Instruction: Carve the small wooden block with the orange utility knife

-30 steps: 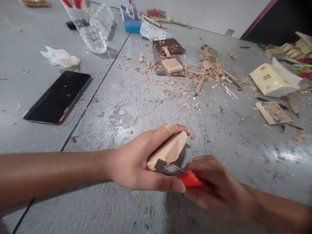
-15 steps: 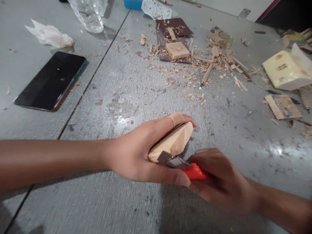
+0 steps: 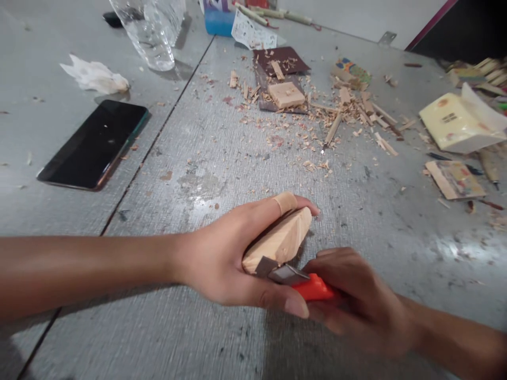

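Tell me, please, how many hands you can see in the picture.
2: the left hand around the pale wooden piece, and the right hand, nearer the picture's right edge, gripping the red-handled knife. No others show.

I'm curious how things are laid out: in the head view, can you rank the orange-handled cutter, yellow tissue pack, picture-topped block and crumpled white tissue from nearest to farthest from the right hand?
From the right hand:
1. orange-handled cutter, held in it
2. picture-topped block, ahead to the right
3. yellow tissue pack, just beyond the block
4. crumpled white tissue, far left
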`<state>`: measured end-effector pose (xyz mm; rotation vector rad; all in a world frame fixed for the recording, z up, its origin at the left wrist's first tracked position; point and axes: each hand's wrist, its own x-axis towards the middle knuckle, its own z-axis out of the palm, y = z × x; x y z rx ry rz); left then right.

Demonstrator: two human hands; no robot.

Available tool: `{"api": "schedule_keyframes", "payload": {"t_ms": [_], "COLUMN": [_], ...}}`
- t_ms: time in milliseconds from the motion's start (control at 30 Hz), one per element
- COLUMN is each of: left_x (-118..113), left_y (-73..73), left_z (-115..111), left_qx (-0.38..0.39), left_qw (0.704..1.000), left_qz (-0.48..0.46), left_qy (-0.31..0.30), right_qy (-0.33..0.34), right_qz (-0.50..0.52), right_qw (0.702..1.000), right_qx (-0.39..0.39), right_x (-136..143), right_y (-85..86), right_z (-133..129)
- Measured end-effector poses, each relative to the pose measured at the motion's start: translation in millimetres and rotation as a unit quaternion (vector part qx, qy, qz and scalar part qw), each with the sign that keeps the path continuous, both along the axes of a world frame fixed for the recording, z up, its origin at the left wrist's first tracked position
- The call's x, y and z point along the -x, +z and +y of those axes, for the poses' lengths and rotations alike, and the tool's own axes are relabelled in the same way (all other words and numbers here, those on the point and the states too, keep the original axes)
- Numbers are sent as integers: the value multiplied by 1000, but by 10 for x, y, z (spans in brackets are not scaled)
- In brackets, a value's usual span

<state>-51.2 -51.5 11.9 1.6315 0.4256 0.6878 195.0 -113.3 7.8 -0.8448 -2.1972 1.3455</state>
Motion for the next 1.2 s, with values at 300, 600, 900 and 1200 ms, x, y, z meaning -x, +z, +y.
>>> {"api": "schedule_keyframes", "payload": {"t_ms": [300, 600, 900, 1200], "left_x": [-17, 5, -5, -4], "left_y": [-43, -44, -42, -15], "left_z": [-13, -12, -17, 14], "left_qx": [-1, 10, 10, -9], "left_qw": [1000, 1000, 1000, 1000], "left_qz": [-22, -2, -1, -24], "left_qy": [9, 9, 4, 10], "right_qy": [16, 13, 15, 6], "right_qz": [16, 33, 18, 29], "right_qw": [1000, 999, 999, 1000], "right_qx": [6, -8, -23, 6], "right_x": [17, 10, -8, 12], "right_y": [20, 17, -11, 20], "right_z": [5, 9, 4, 10]}}
